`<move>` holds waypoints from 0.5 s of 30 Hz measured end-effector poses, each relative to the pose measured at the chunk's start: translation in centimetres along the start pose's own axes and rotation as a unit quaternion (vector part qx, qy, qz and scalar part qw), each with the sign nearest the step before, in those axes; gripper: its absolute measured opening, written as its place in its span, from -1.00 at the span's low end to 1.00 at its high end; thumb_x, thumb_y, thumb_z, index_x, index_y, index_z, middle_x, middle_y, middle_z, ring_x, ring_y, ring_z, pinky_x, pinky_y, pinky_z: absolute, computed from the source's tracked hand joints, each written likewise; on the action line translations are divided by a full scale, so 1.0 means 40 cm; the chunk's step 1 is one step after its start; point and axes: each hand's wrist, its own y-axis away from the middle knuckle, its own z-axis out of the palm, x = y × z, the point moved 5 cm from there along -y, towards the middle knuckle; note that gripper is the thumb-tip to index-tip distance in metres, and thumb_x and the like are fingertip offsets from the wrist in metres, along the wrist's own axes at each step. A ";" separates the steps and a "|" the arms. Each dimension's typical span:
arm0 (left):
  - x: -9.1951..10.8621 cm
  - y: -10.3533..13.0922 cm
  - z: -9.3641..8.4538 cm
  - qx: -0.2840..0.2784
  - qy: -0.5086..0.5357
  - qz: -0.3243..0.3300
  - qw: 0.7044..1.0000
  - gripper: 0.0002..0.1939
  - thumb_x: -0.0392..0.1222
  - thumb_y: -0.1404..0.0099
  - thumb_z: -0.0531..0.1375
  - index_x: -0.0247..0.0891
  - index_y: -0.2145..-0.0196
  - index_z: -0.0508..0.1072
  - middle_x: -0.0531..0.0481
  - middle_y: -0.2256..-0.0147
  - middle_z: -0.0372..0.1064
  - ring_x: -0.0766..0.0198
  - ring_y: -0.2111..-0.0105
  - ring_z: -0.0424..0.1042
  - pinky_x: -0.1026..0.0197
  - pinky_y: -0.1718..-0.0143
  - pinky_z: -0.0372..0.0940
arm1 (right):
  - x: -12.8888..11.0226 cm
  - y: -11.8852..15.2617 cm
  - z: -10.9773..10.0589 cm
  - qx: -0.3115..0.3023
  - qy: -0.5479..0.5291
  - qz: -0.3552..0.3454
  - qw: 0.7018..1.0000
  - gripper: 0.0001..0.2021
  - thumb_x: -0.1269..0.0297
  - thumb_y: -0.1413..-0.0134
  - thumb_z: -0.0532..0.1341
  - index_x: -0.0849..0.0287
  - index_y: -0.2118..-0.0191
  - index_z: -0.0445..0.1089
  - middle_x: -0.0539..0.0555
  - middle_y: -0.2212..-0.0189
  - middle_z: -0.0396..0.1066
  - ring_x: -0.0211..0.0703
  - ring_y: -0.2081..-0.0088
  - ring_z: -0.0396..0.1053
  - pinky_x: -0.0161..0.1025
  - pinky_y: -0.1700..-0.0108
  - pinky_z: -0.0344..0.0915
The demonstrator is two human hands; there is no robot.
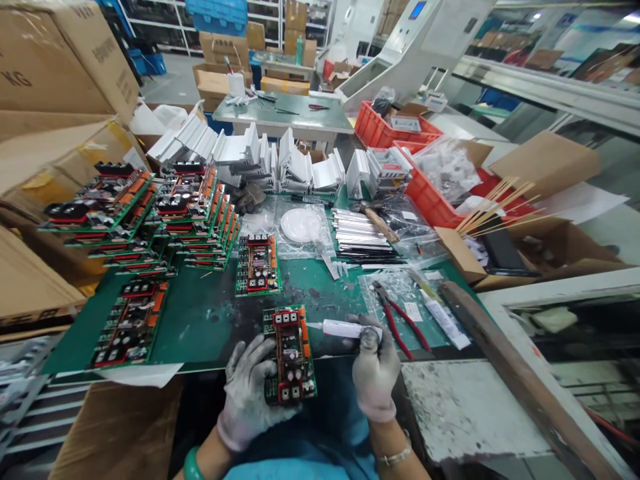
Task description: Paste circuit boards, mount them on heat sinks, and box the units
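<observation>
circuit board (290,357) at near edge of green tabletop (205,327); left hand (249,383) clamped on its left side. right hand (375,367) clamped on white nozzled tube (344,329), tip just beside board's upper right edge. step, judged: dispensing from tube; next calls for steady board, careful tip aim.

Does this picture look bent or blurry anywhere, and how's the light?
In the head view, the large cardboard box at upper left looks stretched and tilted, probably from a wide lens; in the head view, light seems fairly even, though a ceiling light glares at upper right; in the head view, the held circuit board shows its parts, but fine markings are too soft to read.
</observation>
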 end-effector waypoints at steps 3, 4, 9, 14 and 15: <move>-0.001 0.003 0.000 0.001 0.005 -0.003 1.000 -0.47 0.31 -0.18 0.20 -0.22 0.19 0.27 -0.28 0.08 0.46 -0.07 -0.08 0.40 -0.10 -0.26 0.03 | -0.006 0.007 -0.008 0.003 0.004 -0.015 1.000 -0.60 -0.04 -0.21 0.12 0.19 0.17 0.49 0.18 0.27 0.59 -0.02 0.25 0.54 -0.15 0.23 0.46; -0.002 0.005 0.000 0.001 0.006 -0.005 1.000 -0.46 0.31 -0.16 0.22 -0.21 0.19 0.28 -0.27 0.08 0.46 -0.07 -0.08 0.40 -0.10 -0.26 0.03 | -0.006 0.011 -0.011 0.003 0.001 -0.014 1.000 -0.61 -0.04 -0.20 0.13 0.19 0.17 0.49 0.18 0.28 0.59 -0.03 0.27 0.54 -0.17 0.26 0.46; -0.004 0.008 0.003 -0.006 0.010 -0.023 1.000 -0.46 0.29 -0.10 0.29 -0.17 0.20 0.28 -0.21 0.06 0.47 -0.07 -0.08 0.40 -0.11 -0.24 0.06 | 0.003 0.030 -0.021 -0.017 -0.012 0.019 1.000 -0.61 -0.02 -0.23 0.11 0.21 0.15 0.48 0.19 0.25 0.59 -0.18 0.51 0.46 -0.28 0.47 0.40; -0.001 0.002 -0.001 0.003 0.009 -0.023 1.000 -0.46 0.32 -0.10 0.27 -0.16 0.21 0.29 -0.19 0.07 0.49 -0.06 -0.06 0.42 -0.11 -0.24 0.07 | -0.009 0.039 -0.031 -0.014 0.003 -0.006 1.000 -0.64 0.00 -0.24 0.11 0.20 0.19 0.48 0.17 0.28 0.59 -0.25 0.59 0.42 -0.32 0.51 0.37; -0.001 0.001 -0.001 0.002 0.008 -0.023 1.000 -0.46 0.32 -0.10 0.27 -0.16 0.22 0.29 -0.19 0.08 0.49 -0.06 -0.06 0.42 -0.11 -0.23 0.07 | -0.011 0.039 -0.033 -0.013 0.005 -0.012 1.000 -0.64 0.01 -0.25 0.11 0.20 0.20 0.48 0.16 0.28 0.59 -0.25 0.59 0.42 -0.32 0.51 0.38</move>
